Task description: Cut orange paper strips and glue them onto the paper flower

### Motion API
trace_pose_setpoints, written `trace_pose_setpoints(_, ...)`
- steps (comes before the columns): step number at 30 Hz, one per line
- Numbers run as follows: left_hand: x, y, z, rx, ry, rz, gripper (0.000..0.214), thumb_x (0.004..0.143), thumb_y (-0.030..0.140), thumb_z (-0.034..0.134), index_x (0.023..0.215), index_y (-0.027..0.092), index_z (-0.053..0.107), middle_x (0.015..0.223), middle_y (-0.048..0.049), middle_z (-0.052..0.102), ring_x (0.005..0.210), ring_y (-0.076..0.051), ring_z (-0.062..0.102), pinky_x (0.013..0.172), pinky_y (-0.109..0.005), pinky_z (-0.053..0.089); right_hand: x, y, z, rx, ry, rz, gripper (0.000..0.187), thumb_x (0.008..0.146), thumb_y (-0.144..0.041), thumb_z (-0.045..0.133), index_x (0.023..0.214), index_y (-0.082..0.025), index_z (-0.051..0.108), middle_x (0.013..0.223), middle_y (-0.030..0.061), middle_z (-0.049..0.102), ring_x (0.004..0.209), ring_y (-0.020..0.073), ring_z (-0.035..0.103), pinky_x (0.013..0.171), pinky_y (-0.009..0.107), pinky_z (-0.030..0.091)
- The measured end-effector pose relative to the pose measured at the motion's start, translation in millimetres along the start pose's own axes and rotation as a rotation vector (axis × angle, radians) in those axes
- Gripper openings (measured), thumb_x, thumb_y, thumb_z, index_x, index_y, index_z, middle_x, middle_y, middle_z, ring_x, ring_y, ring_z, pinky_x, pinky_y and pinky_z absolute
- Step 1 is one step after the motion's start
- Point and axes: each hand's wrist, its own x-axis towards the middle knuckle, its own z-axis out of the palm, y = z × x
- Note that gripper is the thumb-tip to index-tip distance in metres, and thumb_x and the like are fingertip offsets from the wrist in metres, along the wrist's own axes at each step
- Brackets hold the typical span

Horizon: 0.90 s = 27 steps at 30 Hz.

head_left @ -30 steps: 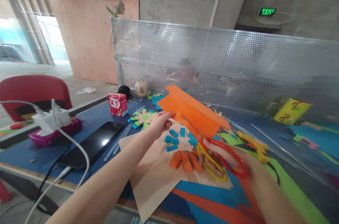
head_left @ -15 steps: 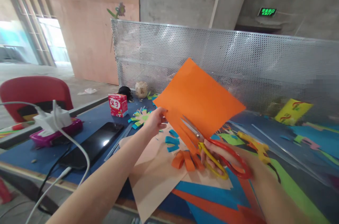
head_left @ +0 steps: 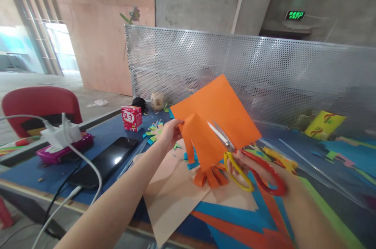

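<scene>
My left hand (head_left: pixel 173 133) pinches the left edge of an orange sheet of paper (head_left: pixel 225 109), held up above the table. A narrow strip, partly cut from the sheet, hangs down just right of my left fingers. My right hand (head_left: pixel 239 164) grips scissors (head_left: pixel 223 137) by their yellow and red handles. Their blades are slightly apart and point up and left in front of the sheet; I cannot tell whether they touch it. Below the sheet lie curled orange paper loops (head_left: pixel 210 178) and a partly hidden blue paper piece (head_left: pixel 190 161).
Beige paper (head_left: pixel 169 202) and blue sheets (head_left: pixel 226 211) cover the front of the table. Left are a phone (head_left: pixel 105 160), a white charger (head_left: pixel 63 135) with cables and a red box (head_left: pixel 132 119). A yellow glue gun (head_left: pixel 282 159) lies right; a perforated metal screen (head_left: pixel 182 57) stands behind.
The orange sheet has tilted and shifted, its top corner now lower and further right. A strip now hangs loose at its left. The scissors moved slightly right and their blades parted.
</scene>
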Motion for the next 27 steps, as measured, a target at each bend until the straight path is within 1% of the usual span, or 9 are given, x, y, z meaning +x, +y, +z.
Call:
trace_pose_setpoints(3,0,-1,-0.7,-0.004,-0.018,-0.012,0.006,0.060,0.013,0.052,0.066,0.013,0.054,0.051,0.0014,0.055,0.040,-0.007,0.048,0.031,-0.015,0.028,5,-1,0,0.091,-0.014,-0.067,0.036,0.079,-0.050,0.041,0.063,-0.020,0.050,0.064,0.0008,0.053,0.059,0.0141,0.050,0.064,0.030,0.044)
trace_pose_setpoints(7,1,1,-5.0,-0.020,-0.033,-0.052,0.012,0.057,0.013,0.052,0.069,0.013,0.055,0.056,0.0006,0.057,0.045,-0.009,0.052,0.041,-0.019,0.040,12,-5,1,0.259,0.108,-0.154,0.044,0.077,-0.056,0.037,0.056,-0.019,0.047,0.057,0.0001,0.044,0.051,0.0126,0.044,0.053,0.028,0.042)
trace_pose_setpoints(10,1,5,-9.8,-0.036,-0.070,-0.092,0.014,0.057,0.015,0.050,0.070,0.014,0.055,0.059,-0.0008,0.058,0.049,-0.012,0.054,0.047,-0.024,0.044,14,-8,-2,0.342,0.167,-0.198,0.045,0.076,-0.057,0.034,0.053,-0.020,0.046,0.056,0.0024,0.045,0.055,0.0161,0.047,0.054,0.030,0.043)
trace_pose_setpoints(13,-2,7,-13.1,-0.029,-0.201,-0.174,0.017,0.057,0.012,0.050,0.072,0.013,0.056,0.061,-0.0032,0.060,0.054,-0.015,0.057,0.055,-0.031,0.047,14,-10,-9,0.410,0.239,-0.261,0.041,0.076,-0.051,0.035,0.049,-0.021,0.043,0.061,0.0046,0.049,0.065,0.0200,0.052,0.062,0.034,0.045)
trace_pose_setpoints(16,-4,10,-15.9,-0.012,-0.391,-0.256,0.018,0.057,0.012,0.051,0.074,0.012,0.057,0.064,-0.0061,0.062,0.061,-0.019,0.060,0.062,-0.036,0.047,14,-9,-19,0.439,0.257,-0.289,0.040,0.077,-0.046,0.035,0.048,-0.021,0.043,0.064,0.0050,0.052,0.069,0.0209,0.054,0.065,0.036,0.044)
trace_pose_setpoints(19,-4,18,-21.7,-0.051,-0.531,-0.311,0.027,0.063,0.032,0.054,0.080,0.011,0.059,0.070,-0.0110,0.064,0.071,-0.026,0.062,0.064,-0.041,0.047,12,-7,-30,0.410,0.210,-0.285,0.043,0.079,-0.049,0.030,0.048,-0.021,0.043,0.068,0.0054,0.054,0.069,0.0207,0.054,0.065,0.037,0.044)
trace_pose_setpoints(21,-2,23,-27.1,-0.040,-0.525,-0.332,0.042,0.063,0.049,0.053,0.080,0.011,0.059,0.072,-0.0131,0.065,0.070,-0.028,0.062,0.061,-0.042,0.048,9,-4,-36,0.361,0.202,-0.264,0.045,0.079,-0.052,0.028,0.049,-0.021,0.043,0.068,0.0057,0.054,0.069,0.0207,0.053,0.063,0.036,0.043)
trace_pose_setpoints(23,1,27,-30.8,0.041,-0.460,-0.354,0.045,0.062,0.054,0.056,0.078,0.012,0.060,0.072,-0.0134,0.066,0.065,-0.026,0.063,0.057,-0.038,0.049,6,-2,-39,0.313,0.206,-0.239,0.047,0.079,-0.054,0.027,0.050,-0.021,0.043,0.065,0.0056,0.052,0.067,0.0204,0.052,0.061,0.035,0.043)
trace_pose_setpoints(27,0,21,-26.3,0.288,-0.353,-0.307,0.023,0.061,0.030,0.068,0.078,0.015,0.061,0.076,-0.0103,0.067,0.064,-0.019,0.063,0.056,-0.026,0.050,1,-2,-36,0.268,0.192,-0.210,0.042,0.081,-0.048,0.032,0.050,-0.021,0.045,0.059,0.0026,0.045,0.059,0.0168,0.047,0.058,0.033,0.040)
